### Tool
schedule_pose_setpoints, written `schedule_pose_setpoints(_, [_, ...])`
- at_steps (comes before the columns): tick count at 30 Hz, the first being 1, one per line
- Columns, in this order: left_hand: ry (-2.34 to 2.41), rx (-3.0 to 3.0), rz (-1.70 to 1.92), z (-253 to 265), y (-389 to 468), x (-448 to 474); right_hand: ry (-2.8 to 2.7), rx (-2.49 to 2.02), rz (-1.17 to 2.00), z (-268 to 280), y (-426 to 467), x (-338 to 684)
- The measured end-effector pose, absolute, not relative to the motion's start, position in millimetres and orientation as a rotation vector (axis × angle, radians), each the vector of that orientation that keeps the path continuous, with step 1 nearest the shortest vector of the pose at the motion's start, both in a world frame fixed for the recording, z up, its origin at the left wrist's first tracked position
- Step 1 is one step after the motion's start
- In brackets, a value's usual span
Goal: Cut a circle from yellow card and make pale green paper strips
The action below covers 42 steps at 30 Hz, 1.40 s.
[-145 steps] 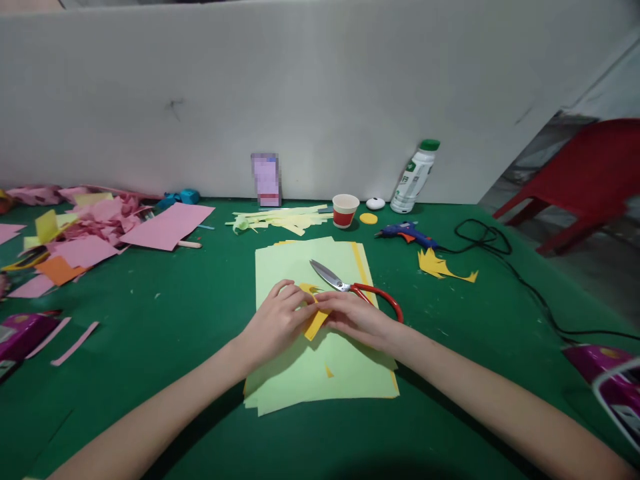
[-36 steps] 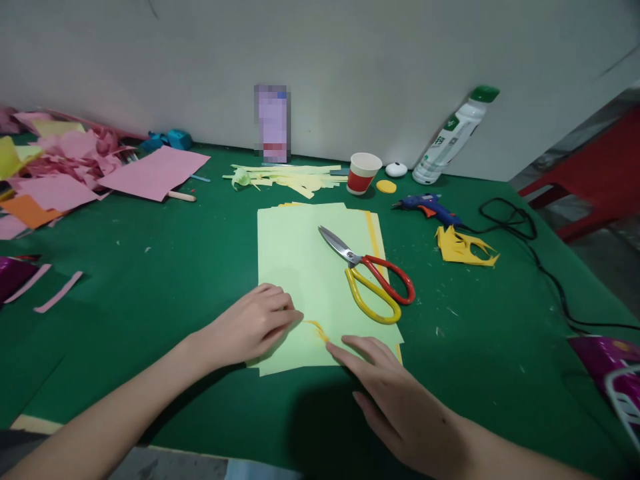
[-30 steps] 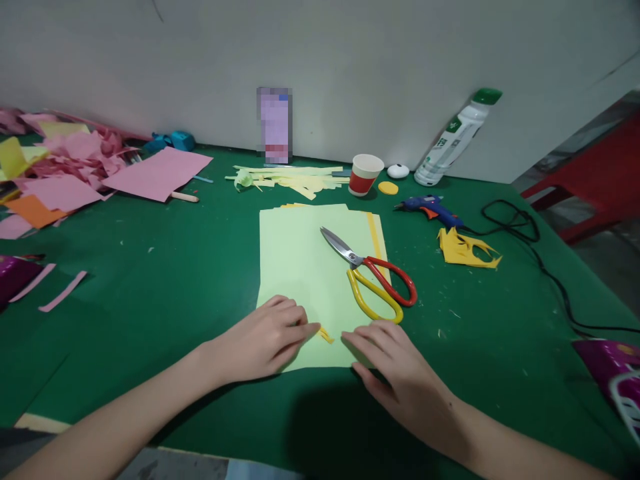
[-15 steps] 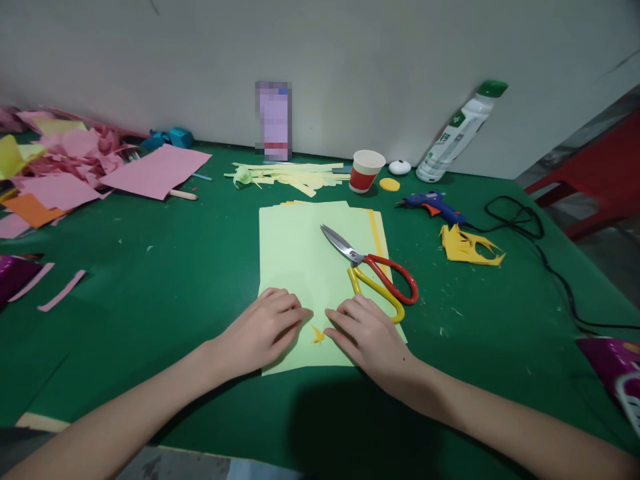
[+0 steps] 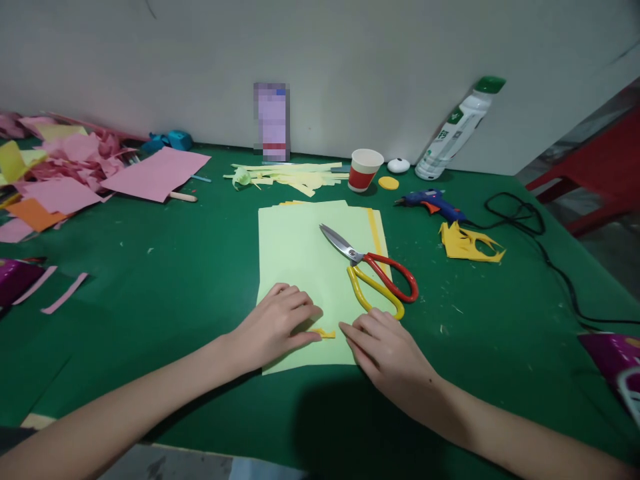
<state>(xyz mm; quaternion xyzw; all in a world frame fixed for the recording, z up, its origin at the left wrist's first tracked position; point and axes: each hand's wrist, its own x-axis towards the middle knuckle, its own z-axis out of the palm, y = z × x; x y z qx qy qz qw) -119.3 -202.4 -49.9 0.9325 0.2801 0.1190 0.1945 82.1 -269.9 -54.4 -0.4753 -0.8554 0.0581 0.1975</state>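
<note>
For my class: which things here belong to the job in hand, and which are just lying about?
Seemingly part of the job:
yellow scrap, at the left hand
pale green sheets, beneath it
scissors, largely on the sheets, near the right hand

Apparently just lying about:
paper cup
leaning bottle
glue gun
pink sheet
pale strips

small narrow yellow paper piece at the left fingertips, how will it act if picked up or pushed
The small narrow yellow paper piece will probably feel light, being tiny beside the left hand. Its thin, uneven edge suggests it could bend or tear. With flat pale green paper sheets beneath, it would likely slide if pushed, unless that hand pins it.
</note>
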Motion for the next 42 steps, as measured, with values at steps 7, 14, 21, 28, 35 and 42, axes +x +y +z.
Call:
schedule_pose_setpoints(7, [0.781,2.604,0.392,-50,-202,-114,-2.344,-1.361,0.315,-54,-266,79])
schedule_pose_setpoints(14, [0.809,2.510,0.422,-42,-201,-125,-2.228,-1.276,0.349,-47,-270,90])
schedule_pose_setpoints(21, [0.818,2.506,0.396,-47,-205,-123,-2.474,-1.102,0.789,-40,-290,90])
schedule_pose_setpoints(28, [0.810,2.511,0.419,-46,-206,-122,-2.539,-1.167,0.630,-41,-281,79])
schedule_pose_setpoints(35, [0.897,2.536,0.428,-46,-203,-128,-2.423,-1.269,0.433,-40,-247,73])
schedule_pose_setpoints(42, [0.830,2.538,0.305,-46,-198,-129,-2.405,-1.473,0.351,-49,-264,81])
